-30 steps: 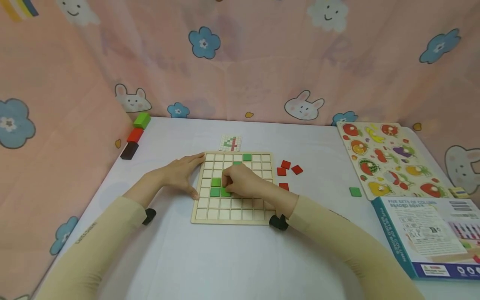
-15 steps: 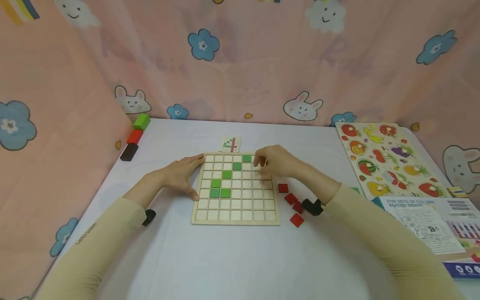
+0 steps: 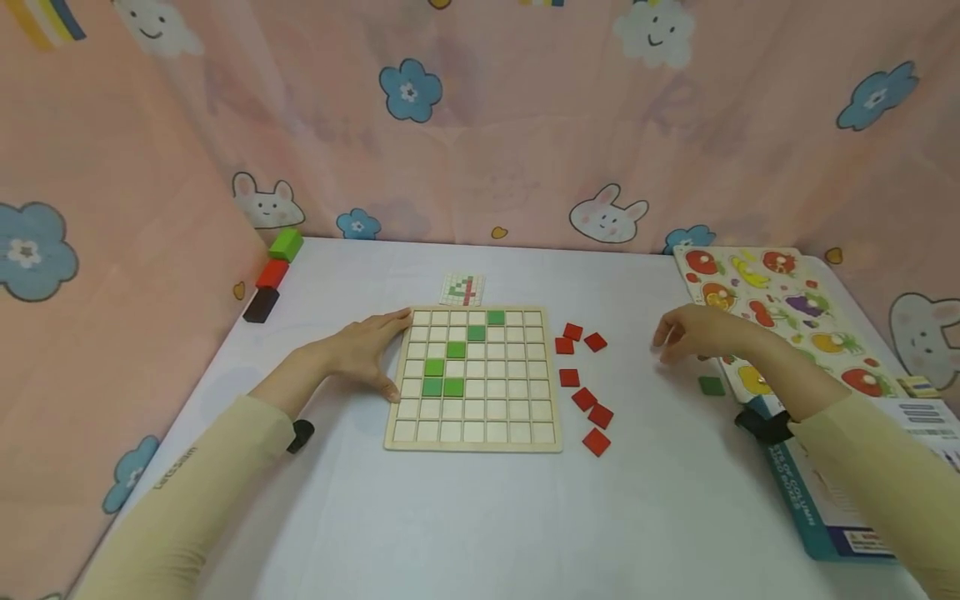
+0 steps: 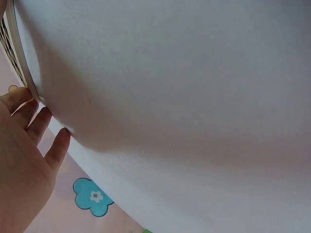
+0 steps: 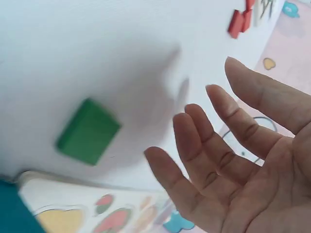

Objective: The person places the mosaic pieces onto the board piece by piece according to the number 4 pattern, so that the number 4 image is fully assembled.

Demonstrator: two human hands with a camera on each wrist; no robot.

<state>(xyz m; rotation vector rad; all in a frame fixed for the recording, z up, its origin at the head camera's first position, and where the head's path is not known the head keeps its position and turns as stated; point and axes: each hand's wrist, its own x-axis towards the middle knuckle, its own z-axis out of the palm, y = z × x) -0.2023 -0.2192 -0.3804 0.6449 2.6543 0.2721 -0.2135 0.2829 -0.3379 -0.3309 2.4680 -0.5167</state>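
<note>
A wooden grid board (image 3: 472, 435) lies mid-table, with several green tiles (image 3: 456, 350) seated in its squares in a slanting line and a short row. My left hand (image 3: 362, 354) rests against the board's left edge, thumb low and fingers at the upper corner. In the left wrist view those fingers (image 4: 41, 121) touch the rim. My right hand (image 3: 697, 333) hovers at the right, loosely bent and holding nothing. Close to it on the cloth lies a single green tile (image 3: 712, 386), also seen in the right wrist view as a green square (image 5: 89, 132) apart from the fingers.
Several red tiles (image 3: 585, 399) are scattered right of the board. A small pattern card (image 3: 462, 289) touches its far edge. Far right are a fruit puzzle board (image 3: 780, 292) and a box (image 3: 810, 508). Green, red and black blocks (image 3: 272, 273) line the left edge.
My right hand has left the board and swung right, towards the lone green tile. It uncovered the green tiles in the grid and the red ones beside it. My left hand stays put.
</note>
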